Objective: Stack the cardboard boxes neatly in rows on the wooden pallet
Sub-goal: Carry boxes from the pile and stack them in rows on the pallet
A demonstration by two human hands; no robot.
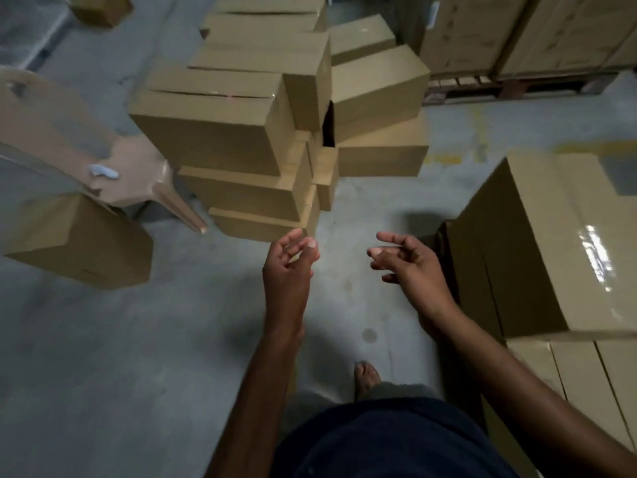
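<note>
Both your arms are stretched toward the pile (241, 132) of cardboard boxes. It stands unevenly on the floor (138, 339), with several boxes skewed and overhanging.

Left grip (287, 267): fingers loosely curled and apart, holding nothing, just short of the pile's lowest box.

Right grip (410, 267): fingers spread and relaxed, palm turned inward, holding nothing. It is right of the pile's base and not touching it.

Left of the pile: a tan plastic chair (131, 174), one leg near the pile's bottom box, and a loose box (76, 243) beside the chair.

Right of the pile: a large carton (551, 243) with glossy tape on top, and a row (586, 374) of boxes next to it, nearer you.

Behind the pile, to the right: a pallet (517, 86) bearing big cartons.

Your bare foot (367, 377) is on the floor, nearer you than the pile.
</note>
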